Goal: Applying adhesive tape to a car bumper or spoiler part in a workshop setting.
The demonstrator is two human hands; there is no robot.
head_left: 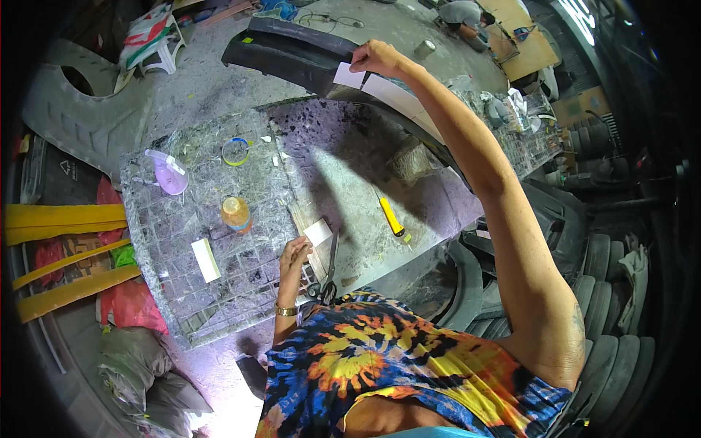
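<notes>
My right hand (371,57) reaches up to a dark curved car bumper (281,62), pinching a white rectangle (348,76) against it. A longer white strip (391,95) lies along the bumper beside that piece. At the workbench's near edge, my left hand (295,255), with a watch on the wrist, holds a small white square (318,232) at its corner. Black scissors (328,281) lie just right of it. On the scuffed bench (182,292) are a yellow cutter (391,216), tape roll (235,152), purple spray bottle (168,172), amber container (236,214) and white block (205,260).
A co-worker (464,22) crouches at the back right. A white stool (164,58) and grey panel (87,128) are left. A cluttered bench (537,146) and stacked dark parts (610,336) are right. Yellow strips (66,219) and sacks (139,365) line the left side.
</notes>
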